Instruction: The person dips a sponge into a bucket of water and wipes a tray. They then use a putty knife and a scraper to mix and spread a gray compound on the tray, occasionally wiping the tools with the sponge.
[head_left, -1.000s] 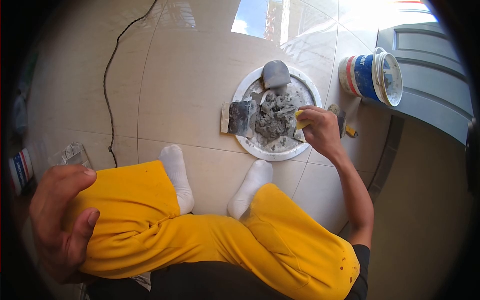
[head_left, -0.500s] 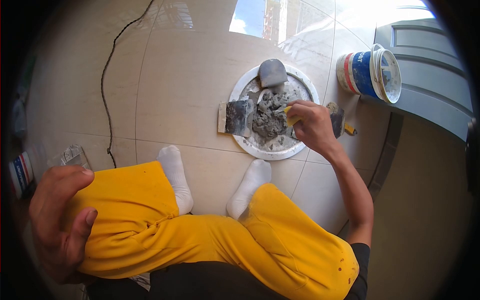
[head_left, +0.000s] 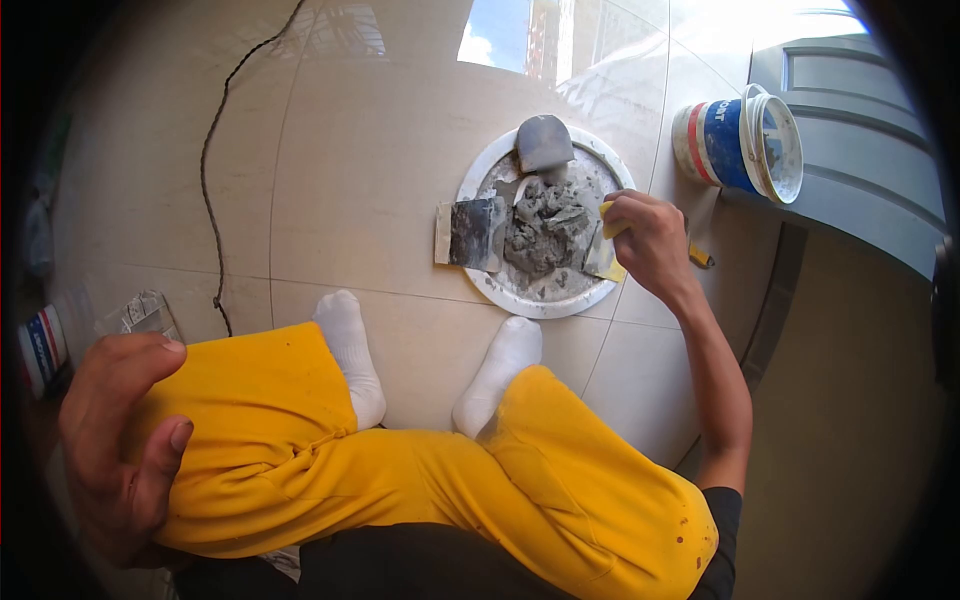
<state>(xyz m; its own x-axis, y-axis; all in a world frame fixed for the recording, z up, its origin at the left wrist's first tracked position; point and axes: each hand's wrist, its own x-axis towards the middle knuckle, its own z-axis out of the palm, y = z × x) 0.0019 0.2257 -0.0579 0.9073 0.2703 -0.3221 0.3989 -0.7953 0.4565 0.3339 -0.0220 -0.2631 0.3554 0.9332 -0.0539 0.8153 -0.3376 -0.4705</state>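
Note:
My right hand (head_left: 650, 240) is closed on a small yellow flat piece (head_left: 606, 212), mostly hidden by the fingers, above the right side of a round white tray (head_left: 490, 283). A heap of wet grey mortar (head_left: 543, 235) lies in the middle of the tray. One broad scraper blade (head_left: 545, 145) rests over the far rim and another scraper (head_left: 472, 234) over the left rim. Just right of the hand shows the yellow handle end (head_left: 703, 257) of a further tool. Over my left knee, my left hand (head_left: 120, 440) has its fingers bent and apart, with nothing visible in it.
A white and blue bucket (head_left: 725, 147) stands right of the tray, near a grey panelled door (head_left: 850, 130). A dark cord (head_left: 208, 180) runs along the tiled floor at left. Another bucket (head_left: 42, 350) sits at the far left. My socked feet (head_left: 505, 370) are near the tray.
My right hand has moved right with the yellow piece, away from the mortar toward the tray's right rim. It now covers the tool blade there. My left hand stays put.

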